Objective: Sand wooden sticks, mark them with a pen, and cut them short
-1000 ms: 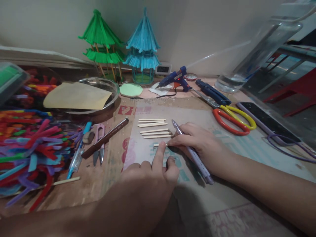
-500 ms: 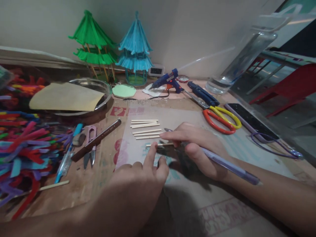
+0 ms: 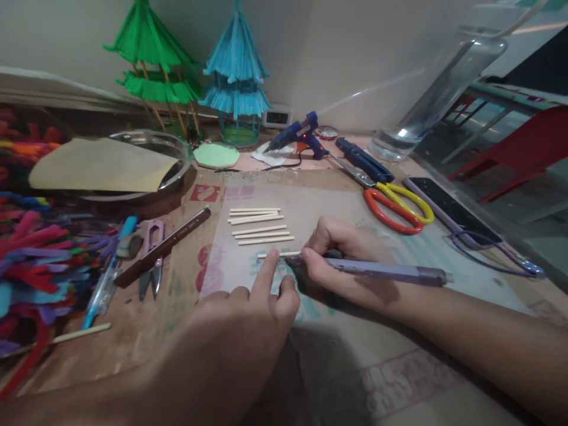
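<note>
My left hand [image 3: 248, 313] is mostly closed, its index finger stretched out and pressing a short wooden stick [image 3: 266, 255] onto the paper sheet. My right hand [image 3: 337, 254] is closed around a purple pen [image 3: 390, 272], which lies low and slanted. The pen's tip is at the pinned stick, close to my left fingertip; whether it touches cannot be made out. Faint drawn lines show on the sheet under the stick. Just beyond, several similar wooden sticks [image 3: 260, 229] lie in a loose row.
Left are pipe cleaners [image 3: 31, 248], small snips [image 3: 155, 278], a brown marker [image 3: 164, 245] and a blue pen [image 3: 106, 284]. Behind stand green [image 3: 151, 41] and blue [image 3: 235, 53] pagoda-like models, plus a glue gun [image 3: 297, 133]. Right are scissors [image 3: 393, 207], a phone [image 3: 452, 207] and a bottle [image 3: 439, 94].
My right hand has gone from loose, spread fingers to a tight grip on the pen, its tip brought down to the pinned stick. My left finger stays on the stick. The view has shifted slightly.
</note>
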`<state>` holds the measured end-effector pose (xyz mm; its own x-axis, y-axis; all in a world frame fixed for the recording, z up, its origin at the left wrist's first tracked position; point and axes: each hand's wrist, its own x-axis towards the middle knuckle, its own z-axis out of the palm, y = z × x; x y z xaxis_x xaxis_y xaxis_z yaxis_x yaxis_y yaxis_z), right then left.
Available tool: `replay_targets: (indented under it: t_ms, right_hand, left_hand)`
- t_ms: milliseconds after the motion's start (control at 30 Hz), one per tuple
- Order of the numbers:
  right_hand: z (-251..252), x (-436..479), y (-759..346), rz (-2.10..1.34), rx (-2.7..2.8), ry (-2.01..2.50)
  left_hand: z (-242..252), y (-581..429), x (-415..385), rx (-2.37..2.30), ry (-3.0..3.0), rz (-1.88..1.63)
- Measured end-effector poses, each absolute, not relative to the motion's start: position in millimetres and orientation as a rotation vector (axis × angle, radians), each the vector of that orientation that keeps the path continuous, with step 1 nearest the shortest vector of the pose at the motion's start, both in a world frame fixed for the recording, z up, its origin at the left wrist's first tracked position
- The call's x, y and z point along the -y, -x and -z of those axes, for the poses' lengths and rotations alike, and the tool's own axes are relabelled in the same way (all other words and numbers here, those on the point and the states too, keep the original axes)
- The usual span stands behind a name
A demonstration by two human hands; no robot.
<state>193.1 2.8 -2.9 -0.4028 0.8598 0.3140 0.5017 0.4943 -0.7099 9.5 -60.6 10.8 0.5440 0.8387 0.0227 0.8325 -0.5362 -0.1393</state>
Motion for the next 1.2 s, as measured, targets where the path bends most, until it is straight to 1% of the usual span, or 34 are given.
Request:
replay_targets:
  t_ms: [267, 533, 1000, 1200]
  right_hand:
    - [-2, -3, -191, -0.642, 2.148, 1.128]
    - [-1, -4, -192, -0.620, 2.162, 1.111]
    - [-2, -3, -193, -0.606, 2.178, 1.094]
    - [-2, -3, -192, -0.617, 2.171, 1.116]
  left_hand:
    - [-2, -6, 63, 1.492, 2.591, -0.009]
    - [-1, -5, 62, 1.406, 2.568, 0.024]
    - [-1, -4, 61, 1.428, 2.582, 0.015]
    - [-1, -4, 63, 1.541, 2.559, -0.012]
